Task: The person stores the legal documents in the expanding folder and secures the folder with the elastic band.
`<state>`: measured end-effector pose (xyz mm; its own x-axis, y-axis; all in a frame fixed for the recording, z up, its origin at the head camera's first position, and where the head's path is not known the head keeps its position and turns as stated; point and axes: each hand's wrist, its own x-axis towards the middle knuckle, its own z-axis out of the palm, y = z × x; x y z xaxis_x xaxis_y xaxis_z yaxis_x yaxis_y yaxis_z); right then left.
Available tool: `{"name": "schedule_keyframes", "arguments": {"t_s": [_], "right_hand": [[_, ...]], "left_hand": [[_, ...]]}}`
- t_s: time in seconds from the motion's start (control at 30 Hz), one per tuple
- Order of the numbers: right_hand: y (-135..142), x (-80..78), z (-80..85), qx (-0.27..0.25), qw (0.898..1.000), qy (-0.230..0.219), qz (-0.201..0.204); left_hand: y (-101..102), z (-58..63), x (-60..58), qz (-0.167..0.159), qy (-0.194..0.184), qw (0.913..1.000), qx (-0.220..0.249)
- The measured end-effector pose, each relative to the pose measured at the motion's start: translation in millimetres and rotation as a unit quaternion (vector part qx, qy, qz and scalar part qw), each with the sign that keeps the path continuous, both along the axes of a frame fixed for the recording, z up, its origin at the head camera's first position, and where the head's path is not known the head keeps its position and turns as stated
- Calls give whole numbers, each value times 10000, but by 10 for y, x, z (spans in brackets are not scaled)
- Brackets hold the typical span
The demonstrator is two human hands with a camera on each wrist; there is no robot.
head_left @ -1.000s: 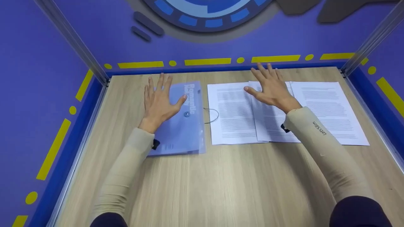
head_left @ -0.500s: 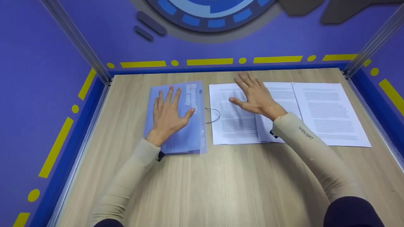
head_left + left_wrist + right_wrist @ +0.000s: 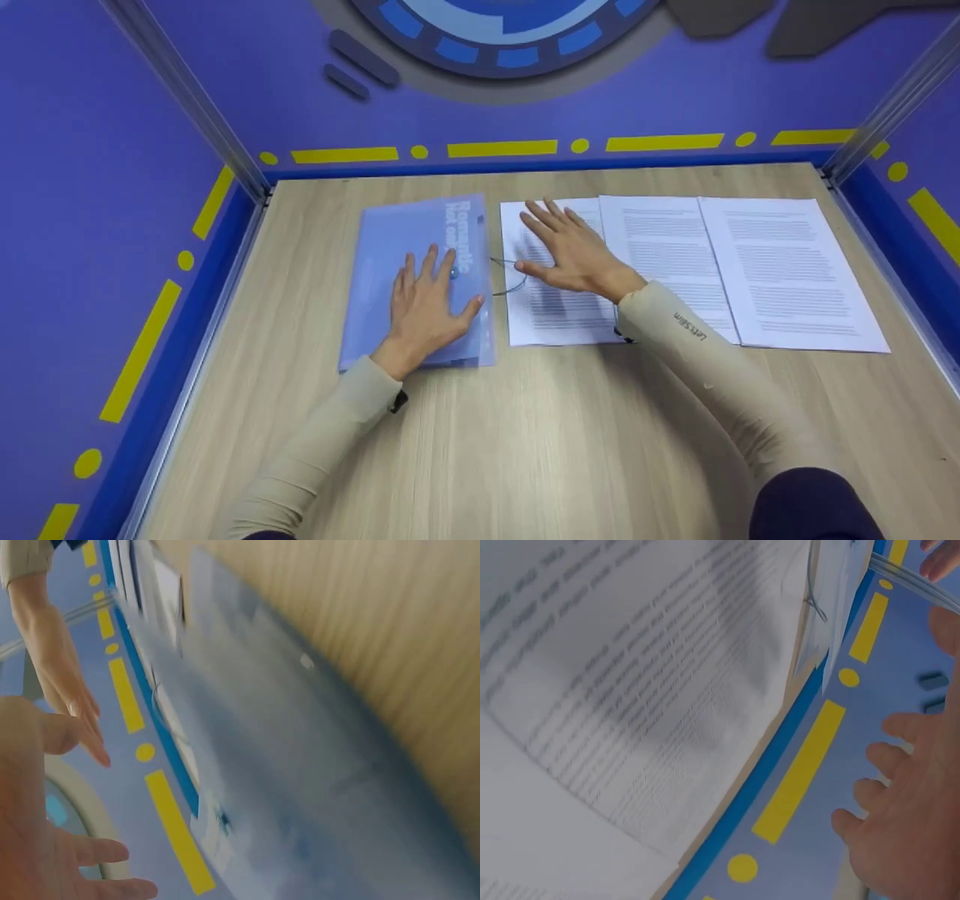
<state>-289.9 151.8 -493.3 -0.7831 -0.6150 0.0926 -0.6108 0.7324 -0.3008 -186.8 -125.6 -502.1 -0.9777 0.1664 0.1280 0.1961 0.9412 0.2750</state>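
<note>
A translucent blue document folder (image 3: 397, 240) with pale lettering and a round button lies flat on the left of the table. Over its lower right part hovers my left hand (image 3: 424, 319), fingers spread and straight; the left wrist view shows a gap between palm and folder. A thin cord loop (image 3: 514, 289) sticks out from the folder's right edge over the nearest paper. My right hand (image 3: 574, 251), also with fingers extended, is above the leftmost printed sheet (image 3: 555, 322), its thumb near the loop. Neither hand holds anything.
Two more printed sheets, a middle sheet (image 3: 667, 247) and a right sheet (image 3: 787, 262), lie overlapping to the right. The wooden table (image 3: 510, 450) is bounded by blue-purple panels (image 3: 510, 116) with yellow marks at the back and sides.
My left hand has moved right and toward me across the folder. My right hand has shifted left and nearer, from the middle sheet to the leftmost one. Folder and papers stay put.
</note>
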Motion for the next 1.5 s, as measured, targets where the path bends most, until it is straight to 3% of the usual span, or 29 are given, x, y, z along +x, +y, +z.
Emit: {"name": "schedule_keyframes", "arguments": {"t_s": [0.47, 0.87, 1.23, 1.5], "right_hand": [[-303, -52, -292, 431, 9968, -184, 642], [-454, -56, -430, 868, 9909, -226, 1000], [-534, -36, -416, 1276, 9862, -451, 950], [-544, -35, -384, 1237, 9864, -671, 854]], "left_hand": [[191, -173, 151, -266, -181, 9995, -49], [294, -232, 122, -34, -189, 9983, -544], [324, -207, 116, 91, -304, 9985, -457], [316, -87, 127, 179, -515, 9982, -230]]}}
